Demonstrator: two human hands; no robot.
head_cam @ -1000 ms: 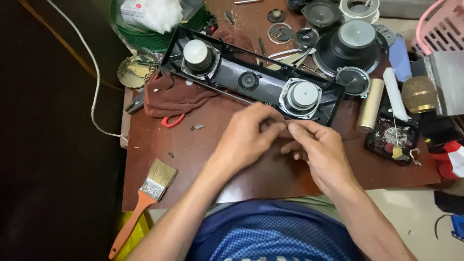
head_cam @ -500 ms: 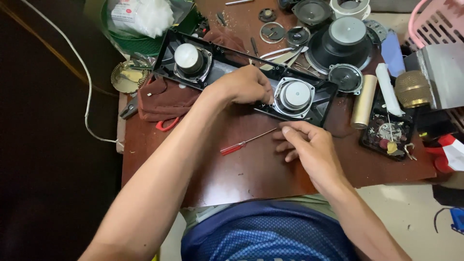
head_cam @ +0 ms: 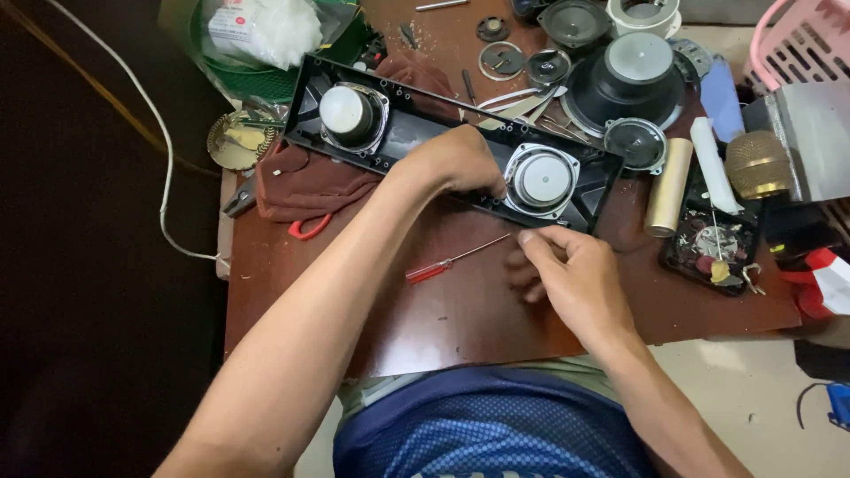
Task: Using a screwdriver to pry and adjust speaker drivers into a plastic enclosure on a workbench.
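Note:
A long black speaker panel (head_cam: 416, 133) lies slanted across the brown table, with a round silver speaker near each end (head_cam: 350, 113) (head_cam: 542, 177). My left hand (head_cam: 453, 164) reaches over the table and rests curled on the panel's middle, next to the right speaker. My right hand (head_cam: 567, 274) hovers in front of the panel with thumb and fingers pinched together; its fingertips are blurred, so anything tiny in them is hidden. A red-handled screwdriver (head_cam: 434, 270) lies on the table, its tip beside my right hand.
A dark red cloth (head_cam: 305, 186) and red-handled pliers (head_cam: 308, 228) lie to the left. Behind are loose speaker cones (head_cam: 630, 81), a green bowl (head_cam: 248, 80) and a white cable (head_cam: 164, 177). To the right are a gold tube (head_cam: 668, 186), a small parts tray (head_cam: 713, 246) and a pink basket (head_cam: 801, 44).
My left hand left the right hand at the table front and reached up to the panel. The screwdriver now lies loose on the table. My right hand stayed near the front.

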